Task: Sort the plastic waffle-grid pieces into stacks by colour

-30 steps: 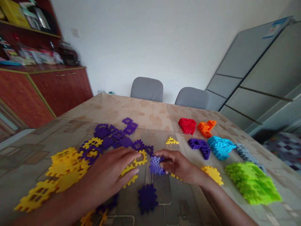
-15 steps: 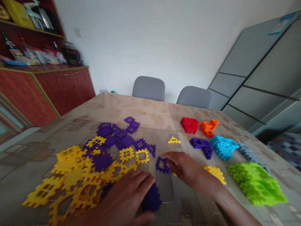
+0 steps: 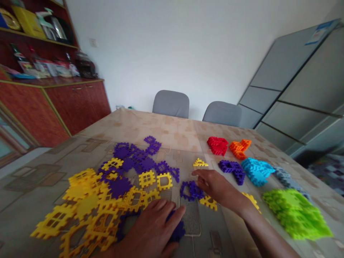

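Note:
My left hand lies flat, fingers stretched out, on a dark purple toothed tile at the near edge of the table. My right hand rests palm down with its fingers extended, its thumb side against a purple open-frame tile that lies on the table. A small yellow tile sits just under that hand, and a yellow triangle lies a little beyond its fingertips. Yellow tiles are heaped to the left of my left hand, with purple tiles behind them.
Sorted stacks stand on the right of the patterned table: red, orange, purple, blue, grey, green. Two grey chairs stand at the far side. A red cabinet is on the left.
My left hand drew back from the yellow tiles onto the dark purple tile near me. My right hand set the purple frame tile flat on the table and opened its fingers.

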`<state>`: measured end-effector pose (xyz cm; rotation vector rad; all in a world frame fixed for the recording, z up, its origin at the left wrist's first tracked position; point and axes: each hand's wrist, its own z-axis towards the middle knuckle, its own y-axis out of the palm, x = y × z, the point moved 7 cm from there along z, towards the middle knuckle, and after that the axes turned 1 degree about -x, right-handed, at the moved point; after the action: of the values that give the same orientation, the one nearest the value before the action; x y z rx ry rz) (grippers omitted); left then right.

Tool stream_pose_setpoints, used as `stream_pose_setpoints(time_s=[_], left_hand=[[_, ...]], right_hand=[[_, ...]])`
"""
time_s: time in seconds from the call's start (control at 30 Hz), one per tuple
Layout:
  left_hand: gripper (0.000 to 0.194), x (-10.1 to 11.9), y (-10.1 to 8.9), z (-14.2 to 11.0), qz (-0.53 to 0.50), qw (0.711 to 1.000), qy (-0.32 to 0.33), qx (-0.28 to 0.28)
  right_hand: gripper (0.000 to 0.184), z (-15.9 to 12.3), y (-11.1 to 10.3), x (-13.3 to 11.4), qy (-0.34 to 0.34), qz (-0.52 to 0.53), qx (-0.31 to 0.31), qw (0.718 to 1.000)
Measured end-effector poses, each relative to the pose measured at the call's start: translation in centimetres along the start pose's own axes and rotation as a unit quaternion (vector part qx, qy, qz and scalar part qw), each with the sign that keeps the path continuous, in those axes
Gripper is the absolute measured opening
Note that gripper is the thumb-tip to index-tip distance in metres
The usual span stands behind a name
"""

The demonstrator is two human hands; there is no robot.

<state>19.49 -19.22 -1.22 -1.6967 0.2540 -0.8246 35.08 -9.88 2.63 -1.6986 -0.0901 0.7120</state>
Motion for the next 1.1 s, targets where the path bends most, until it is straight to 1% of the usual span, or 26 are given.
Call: stream_pose_setpoints(time_s=[0.07,0.13,0.17,0.2,0.23,0.33,0.4,0.43,0.5,0.57,0.67,0.73,0.8,0.87,0.97,1.1], left_hand=[[0.065,-0.2,-1.0,0.0,-0.018,1.0,0.003,0.0],[0.051,-1.4,-3.1,-0.1,-0.025,0.999,0.002,0.023],[0.04,-2.6,-4.6,-0.2,-0.017,0.999,-0.007,0.045],[0.035,-4.1,-6.3,-0.3,-0.008,0.997,-0.008,0.072],[0.034,-6.0,-8.1,-0.4,-0.005,0.994,-0.019,0.103],[0.035,-13.1,-12.8,-1.2,-0.016,0.981,-0.073,0.18],[0.037,-17.3,-14.2,-1.7,-0.019,0.977,-0.094,0.19],[0.036,-18.9,-14.5,-2.0,-0.021,0.976,-0.1,0.191],[0.033,-21.0,-14.2,-2.3,-0.03,0.977,-0.098,0.185],[0.032,-22.2,-13.5,-2.5,-0.043,0.98,-0.085,0.177],[0.041,-23.9,-12.8,-2.7,-0.058,0.977,-0.081,0.188],[0.048,-25.4,-12.8,-2.8,-0.062,0.973,-0.09,0.203],[0.052,-26.6,-12.6,-2.7,-0.067,0.973,-0.087,0.204],[0.052,-27.2,-12.3,-2.3,-0.071,0.977,-0.07,0.189],[0.048,-26.9,-11.8,-1.7,-0.071,0.983,-0.038,0.164],[0.047,-26.5,-11.6,-1.5,-0.061,0.987,-0.007,0.147]], right_hand=[[0.027,0.3,0.4,-0.8,-0.02,0.004,-0.002,1.0],[0.021,0.8,0.7,-1.7,-0.056,0.007,-0.002,0.998],[0.019,1.1,0.9,-2.2,-0.076,0.007,-0.005,0.997],[0.017,1.5,1.1,-2.7,-0.095,0.007,-0.008,0.995],[0.016,2.0,1.3,-3.1,-0.114,0.007,-0.009,0.993],[0.023,4.0,1.6,-4.3,-0.152,0.002,0.007,0.988],[0.026,5.8,1.9,-5.5,-0.174,-0.001,0.011,0.985],[0.028,6.9,2.1,-6.2,-0.187,-0.004,0.008,0.982],[0.037,9.0,2.7,-7.8,-0.22,-0.009,-0.003,0.975],[0.05,11.1,3.5,-9.4,-0.254,-0.015,-0.024,0.967],[0.066,13.5,4.8,-10.7,-0.284,-0.027,-0.063,0.956],[0.068,14.5,5.3,-10.9,-0.289,-0.034,-0.083,0.953],[0.064,15.0,5.4,-10.7,-0.286,-0.037,-0.09,0.953],[0.057,15.0,5.2,-10.4,-0.281,-0.035,-0.089,0.955],[0.046,14.7,4.6,-9.9,-0.276,-0.025,-0.085,0.957],[0.048,13.4,3.1,-9.2,-0.271,0.002,-0.06,0.961]])
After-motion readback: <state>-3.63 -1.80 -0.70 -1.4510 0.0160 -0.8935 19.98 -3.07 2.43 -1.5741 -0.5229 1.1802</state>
